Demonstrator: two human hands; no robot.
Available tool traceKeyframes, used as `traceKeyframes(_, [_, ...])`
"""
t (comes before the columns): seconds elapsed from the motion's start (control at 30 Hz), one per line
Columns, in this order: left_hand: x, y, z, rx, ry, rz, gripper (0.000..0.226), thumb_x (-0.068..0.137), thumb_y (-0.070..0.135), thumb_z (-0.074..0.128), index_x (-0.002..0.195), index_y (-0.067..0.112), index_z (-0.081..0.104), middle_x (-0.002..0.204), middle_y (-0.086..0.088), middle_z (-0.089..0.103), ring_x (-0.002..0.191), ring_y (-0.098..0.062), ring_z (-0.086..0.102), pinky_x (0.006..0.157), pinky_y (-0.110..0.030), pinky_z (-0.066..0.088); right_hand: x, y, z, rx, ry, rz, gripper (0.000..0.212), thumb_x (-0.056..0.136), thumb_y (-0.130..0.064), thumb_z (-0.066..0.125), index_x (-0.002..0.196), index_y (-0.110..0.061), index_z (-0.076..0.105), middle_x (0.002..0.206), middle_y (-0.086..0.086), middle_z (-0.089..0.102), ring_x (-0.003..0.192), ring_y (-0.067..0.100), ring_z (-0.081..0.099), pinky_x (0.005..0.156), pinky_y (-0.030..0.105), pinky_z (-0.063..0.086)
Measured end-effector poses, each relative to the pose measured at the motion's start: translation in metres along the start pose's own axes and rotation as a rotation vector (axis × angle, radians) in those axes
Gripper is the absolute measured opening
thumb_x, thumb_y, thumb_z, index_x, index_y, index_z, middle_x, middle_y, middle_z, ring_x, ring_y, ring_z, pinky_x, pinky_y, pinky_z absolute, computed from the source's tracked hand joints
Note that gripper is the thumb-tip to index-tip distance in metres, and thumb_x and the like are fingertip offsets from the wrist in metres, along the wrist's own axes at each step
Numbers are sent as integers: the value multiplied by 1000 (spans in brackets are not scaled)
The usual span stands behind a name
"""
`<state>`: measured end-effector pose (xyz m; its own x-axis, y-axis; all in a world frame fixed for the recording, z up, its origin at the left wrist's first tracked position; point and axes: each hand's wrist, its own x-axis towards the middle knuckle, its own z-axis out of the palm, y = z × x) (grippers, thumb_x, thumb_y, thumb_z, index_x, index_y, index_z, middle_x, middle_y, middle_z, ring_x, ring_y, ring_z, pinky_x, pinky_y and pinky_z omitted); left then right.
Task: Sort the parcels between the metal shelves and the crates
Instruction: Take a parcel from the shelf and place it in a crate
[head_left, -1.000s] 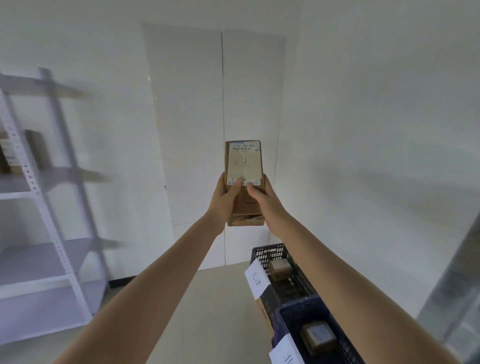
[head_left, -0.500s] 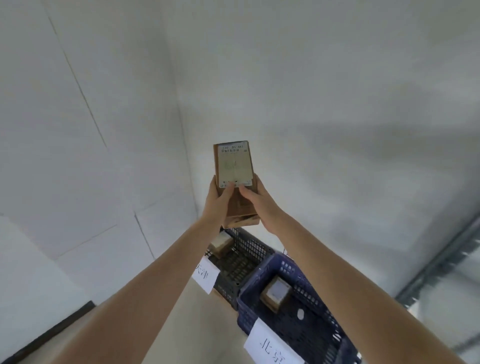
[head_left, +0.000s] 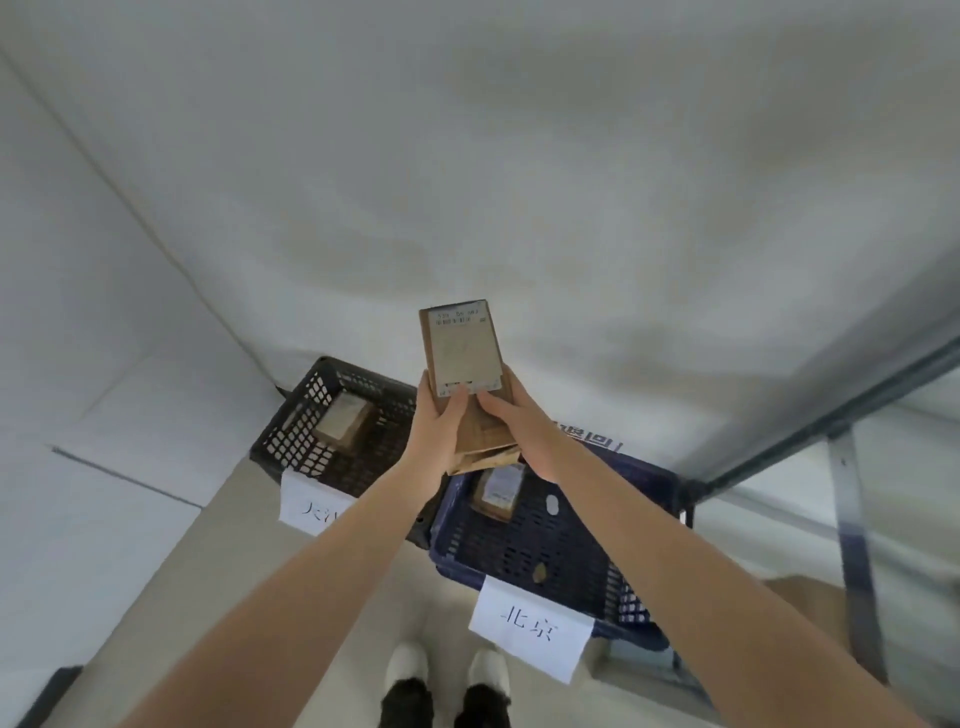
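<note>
The parcel (head_left: 461, 358) is at centre frame, held upright in front of the wall (head_left: 519, 182), printed face toward the camera. Both hands grip its lower half, and the upper half projects above them.

- The left hand (head_left: 436, 431) wraps the left edge, with the thumb on the front face.
- The right hand (head_left: 522, 423) wraps the right edge, with the thumb also on the front face.
- The two thumb tips lie just beside each other.
- The fingers of both hands are behind the parcel and hidden.
- A cardboard edge shows below the hands. It cannot be determined whether it belongs to the same parcel.

Two crates stand on the floor (head_left: 218, 571) against the wall, below the hands.

- The black crate (head_left: 291, 431), left of centre, holds a second parcel (head_left: 343, 423). A white tag (head_left: 314, 506) hangs on its near rim.
- The blue crate (head_left: 566, 545), lower centre-right and under the right forearm, holds a third parcel (head_left: 501, 488) near its far end. A larger tag (head_left: 530, 629) hangs on its near rim.

Two shoes (head_left: 410, 667) appear at bottom centre. A metal frame (head_left: 854, 519) occupies the right edge, just beside the blue crate.
</note>
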<state>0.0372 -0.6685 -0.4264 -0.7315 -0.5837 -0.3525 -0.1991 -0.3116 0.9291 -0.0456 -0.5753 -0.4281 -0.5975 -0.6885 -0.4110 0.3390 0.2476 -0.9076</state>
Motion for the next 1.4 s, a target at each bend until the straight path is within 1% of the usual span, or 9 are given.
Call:
traceKeyframes(0.23, [52,-75,7,113,-110,-138,63,99,28,55,152,28,21,144,-1,45,126,-18,51,105,-45,47,38,76,-25,114,142,194,55,101,-26,56,147,-42,33,134,-4,59,115,25,62,98,41,52])
traceKeyframes(0.47, [79,-142,5,162,-242,-283,71,94,36,58,153,28,19,146,1,43,127,-16,51,99,-35,50,55,147,-51,133,171,289,57,100,-28,56,149,-44,31,136,-1,58,120,27,59,106,49,47])
traceKeyframes(0.67, [119,-152,-1,136,-198,-357,81,96,41,54,157,21,5,158,-2,30,146,-23,28,116,-39,23,48,184,-100,137,2,432,59,99,-26,57,150,-42,32,136,8,59,121,32,60,92,41,54])
traceKeyframes(0.87, [156,-169,-14,419,-594,-548,81,75,62,65,144,30,39,132,1,58,127,-21,50,117,-51,28,49,188,-143,-31,-233,522,61,102,-21,53,153,-41,26,136,3,60,116,23,64,84,32,55])
traceKeyframes(1.07, [162,-200,-8,463,-630,-608,50,85,42,65,130,26,50,120,-1,67,115,-17,61,109,-45,39,61,194,-166,-172,-335,524,52,101,-21,54,143,-44,36,132,-2,64,113,17,66,84,29,56])
traceKeyframes(1.13, [161,-215,-9,455,-589,-604,44,92,38,62,132,25,49,119,0,67,111,-14,62,103,-40,45,66,208,-167,-240,-236,508,56,99,-25,59,149,-36,36,138,0,60,116,16,63,91,32,53])
traceKeyframes(1.23, [156,-240,-8,450,-488,-545,49,94,37,60,138,27,42,126,5,63,104,-6,62,78,-23,50,72,250,-163,-253,210,507,94,86,-35,76,159,-26,16,160,3,32,136,23,44,109,43,41])
traceKeyframes(1.3, [151,-261,-7,434,-432,-524,51,94,38,60,139,31,38,129,7,60,105,-6,60,90,-28,49,73,282,-157,-63,456,600,116,77,-39,83,160,-25,4,161,7,27,143,30,35,113,50,35])
traceKeyframes(1.4, [150,-296,-9,454,-361,-548,60,93,45,59,145,28,36,132,7,56,116,-14,53,113,-46,31,77,323,-148,280,401,714,74,83,-34,79,144,-20,38,131,4,58,137,31,43,104,45,38])
